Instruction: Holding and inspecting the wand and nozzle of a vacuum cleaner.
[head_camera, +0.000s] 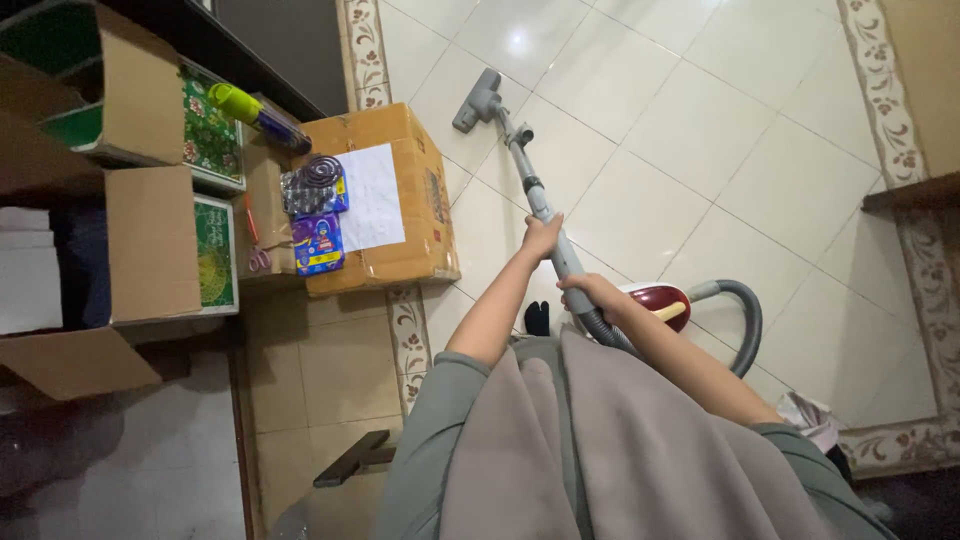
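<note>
A grey vacuum wand runs from me out across the white tiled floor, with its floor head lying close to a sealed cardboard box. My left hand grips the wand higher up the tube. My right hand holds it lower, at the handle where the ribbed grey hose starts. The dark red vacuum body sits on the floor just behind my right forearm. Both sleeves are grey-green, and a grey cloth hangs down my front.
A white sheet, a blue packet and a pack with a dark coil lie on the box. Open cardboard boxes fill shelves at left. A dark wooden piece lies near my left side. A wooden ledge juts at right.
</note>
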